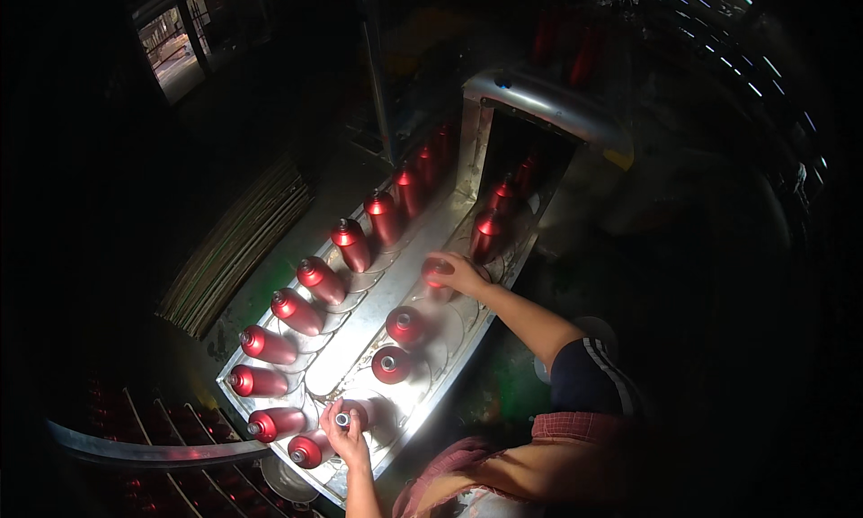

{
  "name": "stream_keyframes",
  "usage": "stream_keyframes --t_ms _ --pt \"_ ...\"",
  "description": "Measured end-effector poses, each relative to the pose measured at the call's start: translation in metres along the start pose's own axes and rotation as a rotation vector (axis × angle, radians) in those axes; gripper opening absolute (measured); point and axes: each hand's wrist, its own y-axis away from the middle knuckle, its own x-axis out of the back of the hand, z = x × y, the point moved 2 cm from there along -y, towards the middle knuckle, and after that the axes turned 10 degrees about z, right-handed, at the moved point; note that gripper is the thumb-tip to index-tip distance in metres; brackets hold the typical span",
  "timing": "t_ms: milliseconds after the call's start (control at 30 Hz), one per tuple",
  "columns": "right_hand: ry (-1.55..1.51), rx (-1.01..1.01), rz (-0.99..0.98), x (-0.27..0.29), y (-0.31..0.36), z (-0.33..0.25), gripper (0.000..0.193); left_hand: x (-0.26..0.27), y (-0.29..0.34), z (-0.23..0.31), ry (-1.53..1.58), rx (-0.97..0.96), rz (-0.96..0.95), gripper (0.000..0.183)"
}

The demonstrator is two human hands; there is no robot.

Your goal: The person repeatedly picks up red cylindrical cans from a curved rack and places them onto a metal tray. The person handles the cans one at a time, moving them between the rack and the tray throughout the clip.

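Note:
Shiny red metal bottles with narrow necks stand on round plates along a looped metal conveyor. My left hand (349, 442) is at the near end, its fingers closed round the neck and shoulder of one red bottle (360, 411). Farther up the right-hand row, my right hand (462, 275) grips the top of another red bottle (438, 290). Between my hands stand two more bottles, one farther (405, 325) and one nearer (390, 365). Just left of my left hand, a bottle (307, 451) tilts outward in the view.
A curving row of several red bottles (297, 312) lines the conveyor's left side. At the far end rises a metal tunnel opening (544, 104), with bottles inside. Long thin strips (235, 248) lie stacked at left. A curved metal rail (162, 450) crosses racks at lower left.

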Motion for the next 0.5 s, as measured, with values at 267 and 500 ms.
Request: stream_keyframes --t_ms 267,500 --pt "-0.188 -0.058 0.240 0.013 -0.031 0.023 0.030 -0.028 -0.006 0.019 -0.080 0.063 -0.104 0.036" --pt "-0.030 -0.219 0.643 0.058 0.002 -0.008 0.049 -0.011 -0.002 0.058 -0.020 -0.115 -0.116 0.060"
